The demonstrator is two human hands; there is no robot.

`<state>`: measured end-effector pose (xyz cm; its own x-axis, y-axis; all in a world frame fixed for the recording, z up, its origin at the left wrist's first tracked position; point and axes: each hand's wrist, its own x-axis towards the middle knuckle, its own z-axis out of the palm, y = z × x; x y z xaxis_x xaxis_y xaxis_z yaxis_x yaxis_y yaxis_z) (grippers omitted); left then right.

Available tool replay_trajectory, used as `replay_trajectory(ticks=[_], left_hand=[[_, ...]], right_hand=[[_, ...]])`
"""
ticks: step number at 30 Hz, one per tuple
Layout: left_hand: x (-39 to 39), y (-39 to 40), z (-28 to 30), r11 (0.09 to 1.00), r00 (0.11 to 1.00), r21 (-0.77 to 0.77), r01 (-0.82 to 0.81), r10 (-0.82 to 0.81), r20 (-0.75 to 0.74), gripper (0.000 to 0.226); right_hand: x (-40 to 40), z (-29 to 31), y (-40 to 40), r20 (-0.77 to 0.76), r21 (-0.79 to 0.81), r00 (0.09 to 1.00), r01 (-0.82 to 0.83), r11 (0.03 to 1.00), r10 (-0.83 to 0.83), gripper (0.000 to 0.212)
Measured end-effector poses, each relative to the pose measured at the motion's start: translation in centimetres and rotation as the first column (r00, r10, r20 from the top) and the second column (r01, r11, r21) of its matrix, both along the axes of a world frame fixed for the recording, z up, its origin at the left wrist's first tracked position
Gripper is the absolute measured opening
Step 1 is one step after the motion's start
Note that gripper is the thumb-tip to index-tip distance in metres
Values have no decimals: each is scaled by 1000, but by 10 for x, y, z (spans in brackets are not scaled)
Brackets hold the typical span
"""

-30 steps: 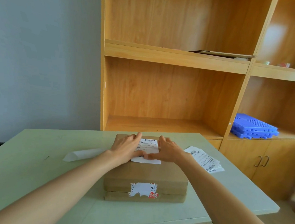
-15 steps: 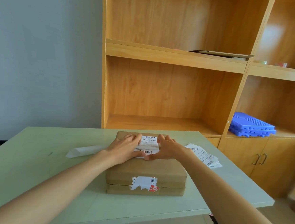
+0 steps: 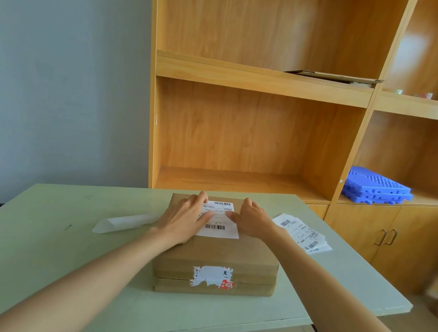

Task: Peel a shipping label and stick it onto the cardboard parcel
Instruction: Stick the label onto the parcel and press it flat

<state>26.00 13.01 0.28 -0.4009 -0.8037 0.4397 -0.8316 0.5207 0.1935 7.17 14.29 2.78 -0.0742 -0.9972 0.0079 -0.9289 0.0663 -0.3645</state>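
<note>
Label: shipping label (image 3: 218, 222) lies on top of cardboard parcel (image 3: 216, 257), on the table (image 3: 50, 231)
Hands: left hand (image 3: 184, 222), right hand (image 3: 251, 219) flat, fingers spread, gripping nothing; pressing the label's sides, likely to bond it

On the parcel's (image 3: 216, 257) front face I read one character, "无", on a torn sticker (image 3: 213, 276). The shipping label (image 3: 219, 219) on top shows barcodes; its print, like the label stack's (image 3: 301, 232) at 3 o'clock, is too small.
</note>
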Motion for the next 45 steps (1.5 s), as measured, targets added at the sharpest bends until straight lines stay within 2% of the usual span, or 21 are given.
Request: replay_trajectory(ticks=[3, 7, 13, 22, 26, 33, 39, 43, 45], left_hand=[[-8, -12, -4, 991, 987, 118, -68, 84, -136, 38], [-14, -33, -6, 975, 963, 174, -138, 173, -208, 41], [-18, -57, -10, 961, 959, 157, -227, 249, -139, 48], [-20, -63, -15, 964, 966, 87, -250, 254, -40, 59], [-20, -57, -15, 969, 969, 57, -240, 242, -41, 55], [-20, -54, -13, 975, 970, 39, -220, 223, -94, 35], [-18, -57, -15, 970, 962, 51, -236, 240, -126, 30], [-17, -58, -15, 969, 967, 89, -230, 238, -91, 33], [-17, -57, -13, 965, 968, 129, -227, 238, -83, 33]], right_hand=[[4, -9, -5, 13, -99, 997, 73, 992, -72, 52], [9, -14, -18, 6, -141, 988, 157, 978, -157, 54], [13, -12, -35, -73, -154, 969, 224, 962, -237, 64], [21, -12, -49, -170, -103, 952, 240, 965, -255, 75], [22, -15, -45, -196, -140, 951, 216, 966, -240, 66], [15, -16, -42, -137, -168, 962, 211, 963, -234, 40], [8, -16, -41, -105, -163, 972, 192, 968, -210, 21], [8, -17, -36, -44, -180, 983, 168, 969, -179, 22], [9, -17, -32, -21, -188, 987, 154, 970, -161, 32]])
